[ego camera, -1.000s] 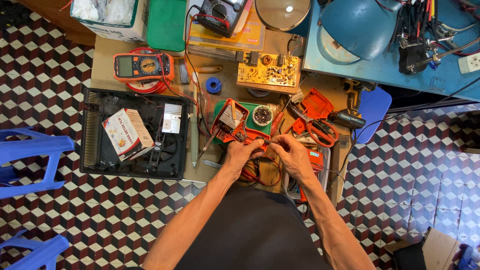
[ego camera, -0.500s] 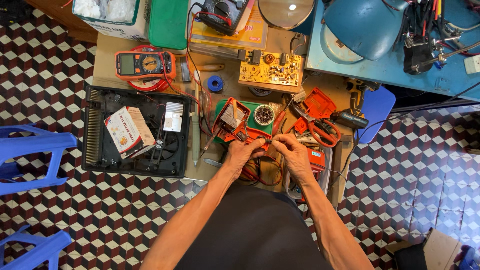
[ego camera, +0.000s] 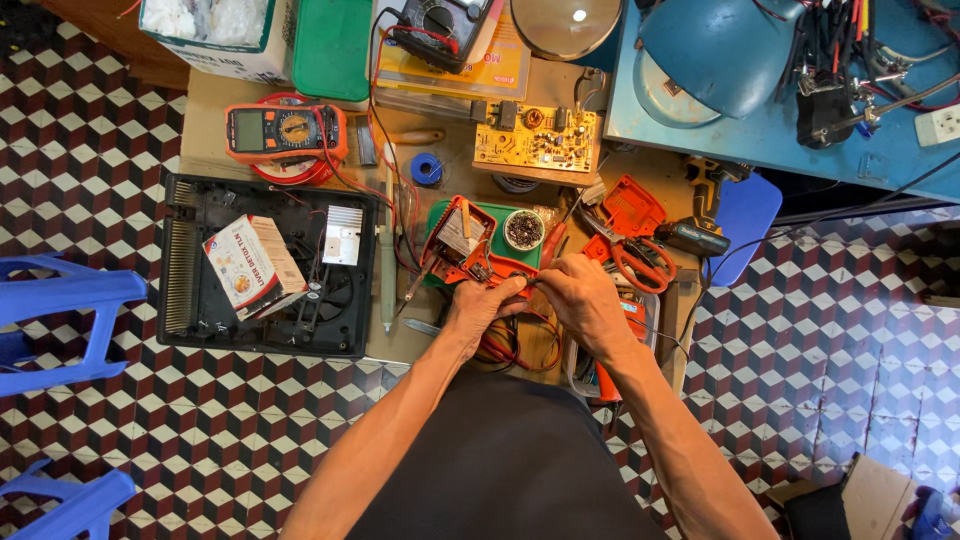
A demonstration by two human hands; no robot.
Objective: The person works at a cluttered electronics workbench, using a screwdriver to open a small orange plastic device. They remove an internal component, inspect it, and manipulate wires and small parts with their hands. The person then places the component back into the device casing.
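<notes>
Low cluttered workbench (ego camera: 250, 150) over checkered tile floor. Left hand (ego camera: 478, 305) and right hand (ego camera: 580, 298) pinch thin wires at the open orange device (ego camera: 468, 248), centre bench, 6 o'clock of the yellow circuit board (ego camera: 535, 138). Likely light, fragile; grip casing edges.

**An electronics repair bench in a small workshop**

The low wooden table (ego camera: 215, 100) is crowded with repair gear: an orange multimeter (ego camera: 285, 130), a bare yellow circuit board (ego camera: 535, 140), a soldering iron (ego camera: 387, 255), an opened black appliance base (ego camera: 265, 265) and a blue lamp (ego camera: 715, 50). Plastic stools (ego camera: 60, 310) stand on the patterned tile floor (ego camera: 840, 330).
</notes>
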